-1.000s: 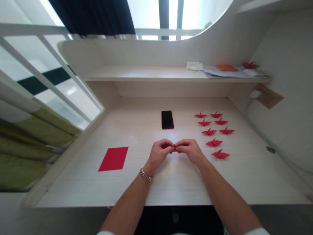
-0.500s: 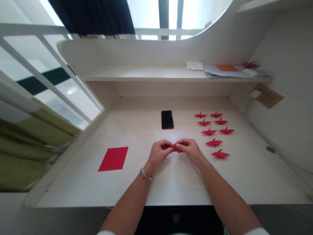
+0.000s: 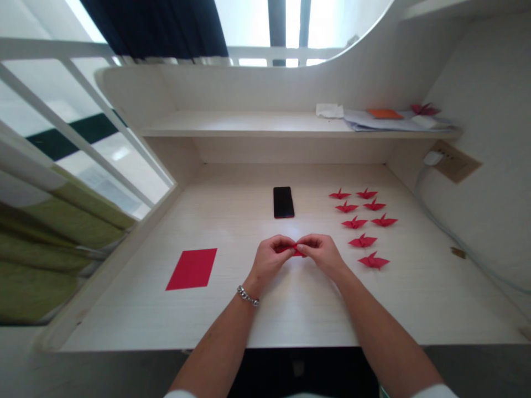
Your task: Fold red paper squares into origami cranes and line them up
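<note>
Both hands meet over the middle of the desk, pinching a small folded piece of red paper (image 3: pixel 297 252) between thumbs and fingers. My left hand (image 3: pixel 270 256) grips its left side; a chain bracelet circles that wrist. On the other side, my right hand (image 3: pixel 322 253) is closed on the paper's right part. Most of the folded paper is hidden by the fingers, so its shape cannot be made out. Several red paper cranes (image 3: pixel 363 241) stand in two columns to the right of my right hand. A flat red paper sheet (image 3: pixel 192 269) lies on the left.
A black phone (image 3: pixel 283 202) lies beyond my hands on the pale desk (image 3: pixel 232 193). The shelf (image 3: pixel 232 122) above holds papers (image 3: pixel 360 121), an orange piece (image 3: pixel 385 114) and a folded reddish paper shape (image 3: pixel 425 109). A plugged-in cable (image 3: pixel 440 224) runs down the right wall.
The fingers have shifted very slightly on the folded red paper, and less of it shows between them. Everything on the desk stays in place.
</note>
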Available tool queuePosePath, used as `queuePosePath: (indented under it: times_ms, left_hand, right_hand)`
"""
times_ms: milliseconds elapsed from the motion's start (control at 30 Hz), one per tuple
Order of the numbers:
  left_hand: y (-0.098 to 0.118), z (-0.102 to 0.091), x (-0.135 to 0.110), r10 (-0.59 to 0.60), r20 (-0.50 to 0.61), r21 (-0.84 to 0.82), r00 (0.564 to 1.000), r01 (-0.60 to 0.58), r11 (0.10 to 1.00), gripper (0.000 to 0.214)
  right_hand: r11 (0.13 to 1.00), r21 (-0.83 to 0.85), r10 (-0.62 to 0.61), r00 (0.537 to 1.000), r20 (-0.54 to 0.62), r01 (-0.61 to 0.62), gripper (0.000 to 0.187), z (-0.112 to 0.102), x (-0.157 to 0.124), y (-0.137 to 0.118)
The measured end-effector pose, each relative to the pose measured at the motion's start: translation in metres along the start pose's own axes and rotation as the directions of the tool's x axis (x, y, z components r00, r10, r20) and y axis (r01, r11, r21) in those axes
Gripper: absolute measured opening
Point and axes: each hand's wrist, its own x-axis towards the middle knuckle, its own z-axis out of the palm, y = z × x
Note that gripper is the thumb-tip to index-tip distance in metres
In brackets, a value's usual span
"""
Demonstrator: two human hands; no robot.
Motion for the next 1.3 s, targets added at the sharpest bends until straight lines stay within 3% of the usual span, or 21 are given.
queuePosePath:
  times_ms: [200,500,733,1000,1300]
  left_hand:
    - [-0.0015,-0.0008,-0.0007,-0.016,0.028,0.002,0.999,0.015,1.0,0.024]
    - [-0.0023,0.0002,-0.0008,-0.024,-0.03,-0.006,0.999,0.024,1.0,0.019]
    - [-0.0073,-0.0002,0.003,-0.086,-0.047,-0.126,0.995,0.08,0.989,0.019]
    - [-0.0072,0.001,0.003,-0.148,-0.025,-0.22,0.989,0.139,0.966,0.036]
    - [-0.0056,0.0008,0.0024,-0.169,-0.027,-0.211,0.985,0.16,0.964,0.038]
  right_hand:
    - [0.999,0.031,0.037,0.999,0.011,-0.038,0.028,0.0,0.0009,0.0035]
    - [0.992,0.103,0.079,0.997,-0.009,-0.077,0.026,0.0036,0.0014,0.0049]
    - [0.996,0.084,0.046,0.998,-0.045,-0.042,0.024,0.0027,0.002,0.0025]
    - [0.997,0.072,-0.013,1.0,-0.02,0.014,0.027,0.002,0.003,0.0068]
    - [0.993,0.12,0.02,1.0,-0.015,-0.018,0.024,0.0034,0.0033,0.0039]
